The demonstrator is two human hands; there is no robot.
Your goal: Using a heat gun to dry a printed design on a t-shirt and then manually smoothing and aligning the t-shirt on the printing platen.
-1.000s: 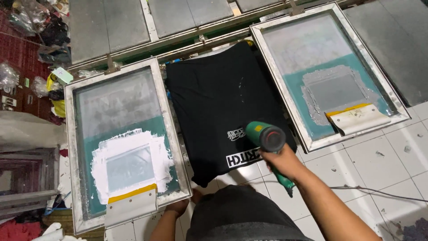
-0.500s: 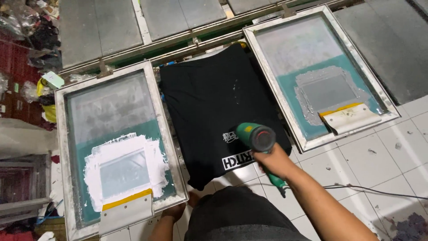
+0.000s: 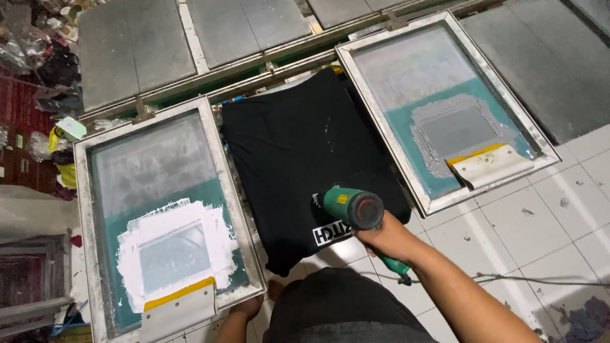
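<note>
Currently the right hand (image 3: 389,241) is clenched around the grip of a green heat gun (image 3: 353,206), whose round rear end faces the camera and whose nozzle points down at the black T-shirt (image 3: 298,152). Compared with a second ago, the gun has moved a little lower and to the left across the garment, and it now hangs directly over the white block print (image 3: 332,234) near the shirt's near edge, covering part of it. That shift suggests the hot air is being swept along the printed patch rather than held on one spot. A power cord (image 3: 508,279) trails from the handle across the white floor tiles (image 3: 508,235).

The shirt lies flat on its platen between two hinged aluminium-framed printing screens. The left screen (image 3: 159,209) carries a rectangle of white ink, and a yellow-edged squeegee (image 3: 181,305) rests at its near end. The right screen (image 3: 438,108) carries grey ink, with its own squeegee (image 3: 489,164) resting on the mesh.

The left hand (image 3: 246,307) sits at the near edge of the left screen frame, touching or just beside it; only part of it shows, so I cannot tell whether its fingers are closed on anything. Both screens and squeegees lie as they did a second ago.
</note>
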